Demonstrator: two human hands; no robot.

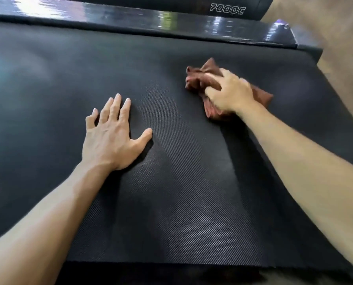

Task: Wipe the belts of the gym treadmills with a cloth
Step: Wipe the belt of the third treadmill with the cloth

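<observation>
**Belt wiping: cloth handling and hand placement**

The cloth (202, 79) is a brown, bunched rag lying on the treadmill belt (171, 182), toward the belt's right side and near the far side rail (151, 19). The right hand (229, 91) presses down on it, fingers curled into the folds, so this grip is closed on the fabric. The left hand (111, 134) lies flat on the belt, fingers straight and spread, holding nothing; it appears to serve as a brace.

Handling, as judged: the cloth is soft, light and limp, and will crumple or trail if pinched at an edge. Take hold at the bunched centre under the palm. The belt's textured surface probably drags on fabric, so firm downward pressure is advisable.
</observation>
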